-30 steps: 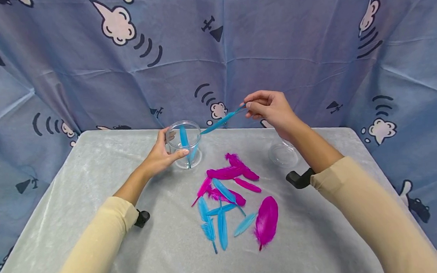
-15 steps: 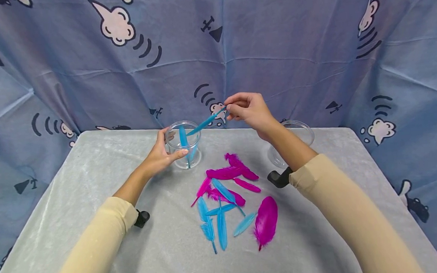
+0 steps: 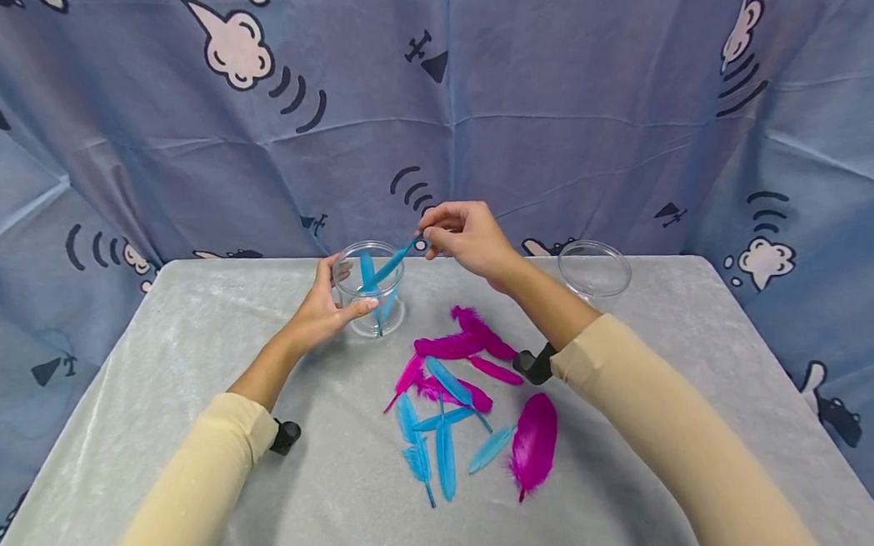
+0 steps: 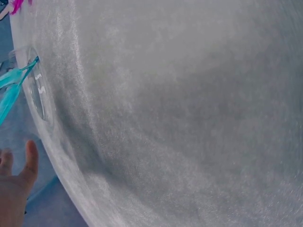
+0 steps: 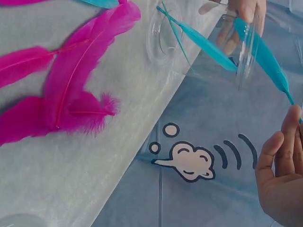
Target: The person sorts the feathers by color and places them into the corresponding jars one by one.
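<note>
So the left hand (image 3: 324, 309) is wrapped around the side of a clear cup (image 3: 391, 322), thumb laid across the front and a couple of fingertips showing through the far side. That forearm slants in low from the lower left, its cream sleeve (image 3: 194, 480) bunched just past a black wrist mount (image 3: 285, 438)

The right hand (image 3: 468, 233) is the more delicate one: held up higher, wrist a bit bent, thumb and fingertips pinching the quill of a blue feather (image 3: 391, 265). The quill angles up toward the hand and the feather's soft end dips inside the cup's mouth. The right arm reaches in long and diagonal from the lower right

The cup is near the far edge of the pale table (image 3: 307, 481), with other blue feathers (image 3: 367, 269) standing inside

Below it there's a loose scatter of magenta feathers (image 3: 449, 347) and more blue ones nearer the person, well apart from both hands. A clear round container (image 3: 608, 272) is off beyond the right forearm, which partly hides it
</note>
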{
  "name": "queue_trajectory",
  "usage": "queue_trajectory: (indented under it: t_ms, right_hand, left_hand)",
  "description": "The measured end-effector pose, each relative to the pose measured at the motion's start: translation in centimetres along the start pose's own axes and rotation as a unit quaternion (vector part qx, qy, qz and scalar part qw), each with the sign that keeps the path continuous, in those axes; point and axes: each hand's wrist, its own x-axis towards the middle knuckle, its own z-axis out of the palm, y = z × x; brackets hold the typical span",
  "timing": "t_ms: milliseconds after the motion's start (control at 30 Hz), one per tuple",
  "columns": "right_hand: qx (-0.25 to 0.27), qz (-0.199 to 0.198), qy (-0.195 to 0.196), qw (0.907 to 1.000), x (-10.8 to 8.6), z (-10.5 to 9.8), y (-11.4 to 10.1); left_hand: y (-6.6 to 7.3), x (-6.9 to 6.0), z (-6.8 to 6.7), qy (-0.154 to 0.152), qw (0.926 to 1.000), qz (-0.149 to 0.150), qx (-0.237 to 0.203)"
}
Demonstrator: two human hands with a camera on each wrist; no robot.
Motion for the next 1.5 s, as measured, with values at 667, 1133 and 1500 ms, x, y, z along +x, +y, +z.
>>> queue_trajectory:
  t_ms: [667,1133,1500]
  right_hand:
    - [-0.053,0.005,-0.061,0.9967,0.7,3.5,1.3]
    - [-0.061,0.012,-0.06,0.9963,0.0,2.5,2.2]
    - [-0.07,0.038,-0.086,0.9931,-2.8,-0.6,4.3]
  left_hand:
    - [-4.1,1.9,0.1,0.021,0.9993,0.031,0.001]
    - [-1.8,0.8,0.1,0.011,0.9998,0.017,0.002]
    - [-0.2,-0.1,0.1,0.006,0.9999,0.01,0.005]
